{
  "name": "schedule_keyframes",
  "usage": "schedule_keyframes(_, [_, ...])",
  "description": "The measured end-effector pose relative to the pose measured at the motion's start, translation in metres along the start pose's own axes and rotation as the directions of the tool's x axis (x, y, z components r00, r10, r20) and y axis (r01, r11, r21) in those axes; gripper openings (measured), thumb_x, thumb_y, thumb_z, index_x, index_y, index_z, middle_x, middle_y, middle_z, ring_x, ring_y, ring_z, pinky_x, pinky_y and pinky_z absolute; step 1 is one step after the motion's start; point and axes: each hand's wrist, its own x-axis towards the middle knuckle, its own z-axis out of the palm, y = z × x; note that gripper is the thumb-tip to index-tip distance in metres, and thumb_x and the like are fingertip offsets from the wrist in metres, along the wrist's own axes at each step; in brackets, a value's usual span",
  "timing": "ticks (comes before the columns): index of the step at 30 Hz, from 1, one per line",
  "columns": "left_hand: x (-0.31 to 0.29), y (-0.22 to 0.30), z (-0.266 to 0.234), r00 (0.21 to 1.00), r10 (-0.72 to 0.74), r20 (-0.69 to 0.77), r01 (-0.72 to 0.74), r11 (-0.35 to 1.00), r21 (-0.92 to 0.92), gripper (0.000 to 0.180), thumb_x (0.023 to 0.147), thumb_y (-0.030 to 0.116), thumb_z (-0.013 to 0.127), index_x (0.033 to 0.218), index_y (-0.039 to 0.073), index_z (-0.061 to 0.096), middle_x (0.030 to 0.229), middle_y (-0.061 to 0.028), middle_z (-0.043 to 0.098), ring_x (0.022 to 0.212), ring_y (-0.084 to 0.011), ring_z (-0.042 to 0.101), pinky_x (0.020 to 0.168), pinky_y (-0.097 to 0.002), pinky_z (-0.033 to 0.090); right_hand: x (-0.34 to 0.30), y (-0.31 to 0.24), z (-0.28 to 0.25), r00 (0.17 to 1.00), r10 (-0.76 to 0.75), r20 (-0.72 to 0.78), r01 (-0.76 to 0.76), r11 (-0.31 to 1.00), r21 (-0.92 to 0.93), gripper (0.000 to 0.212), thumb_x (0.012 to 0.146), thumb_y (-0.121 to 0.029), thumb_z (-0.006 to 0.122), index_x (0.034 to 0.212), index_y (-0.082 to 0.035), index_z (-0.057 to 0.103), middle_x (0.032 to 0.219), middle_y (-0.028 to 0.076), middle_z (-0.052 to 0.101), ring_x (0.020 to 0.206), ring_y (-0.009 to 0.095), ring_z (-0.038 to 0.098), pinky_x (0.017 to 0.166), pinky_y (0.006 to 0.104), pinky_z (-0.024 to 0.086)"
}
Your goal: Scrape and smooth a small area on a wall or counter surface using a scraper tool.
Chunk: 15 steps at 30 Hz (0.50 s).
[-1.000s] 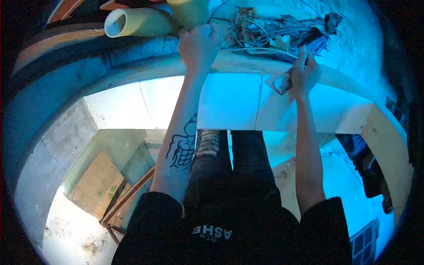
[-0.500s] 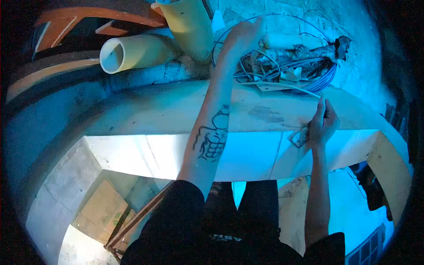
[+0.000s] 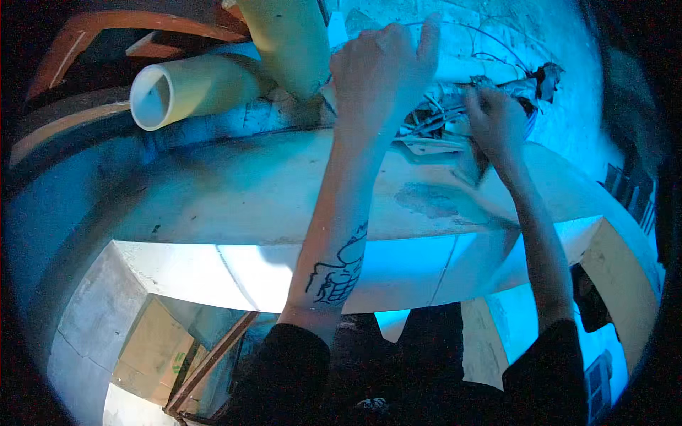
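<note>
A tangled bundle of thin cables [image 3: 433, 117] lies at the far side of the ledge, by the wall. My left hand [image 3: 383, 74] is raised over its left part, fingers curled and one digit sticking up. Anything in its grip is hidden behind the back of the hand. Over the bundle's right part, my right hand [image 3: 499, 124] has its fingers bent together among the cables. What those fingers hold cannot be made out. A flat pale piece [image 3: 430, 146] sits at the near edge of the bundle. One thin cable [image 3: 501, 41] arcs along the wall behind both hands.
Left of my left hand, a thick yellowish pipe [image 3: 288, 46] stands upright and another open-ended pipe [image 3: 195, 91] points left. The pale ledge [image 3: 270, 184] runs across in front of me. Below are cardboard [image 3: 153, 348] and a brown bar [image 3: 213, 362].
My right hand has moved up and away from the ledge's near edge to the cable bundle. My left hand appears nearer and larger, still above the cables. The view has shifted slightly.
</note>
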Motion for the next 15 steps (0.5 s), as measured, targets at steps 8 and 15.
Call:
schedule_keyframes(8, [-0.001,-0.016,0.006,0.907,-0.115,0.406,0.087,0.992,0.088,0.055,0.083,0.048,0.035,0.083,0.000,0.061,0.085,-0.0241,0.059,0.082,-0.0384,0.058,0.074,-0.0474,0.045,-0.010,-0.036,0.108,0.868,-0.294,0.400,0.353,0.932,-0.082,0.030,0.080,-0.027,0.046,0.068,-0.004,0.061,0.059,0.013,0.058,0.053,0.029,0.059,0.046,0.0409,0.048])
schedule_keyframes(15, [-0.004,-0.019,0.014,0.924,-0.069,0.377,0.043,0.996,0.076,0.043,0.080,0.038,0.041,0.077,0.000,0.063,0.077,-0.0229,0.061,0.073,-0.0355,0.061,0.068,-0.0474,0.048,-0.021,-0.012,0.123,0.872,-0.097,0.480,0.192,0.970,-0.152,0.023,0.076,-0.026,0.051,0.074,-0.004,0.059,0.065,0.014,0.058,0.060,0.027,0.060,0.051,0.0409,0.048])
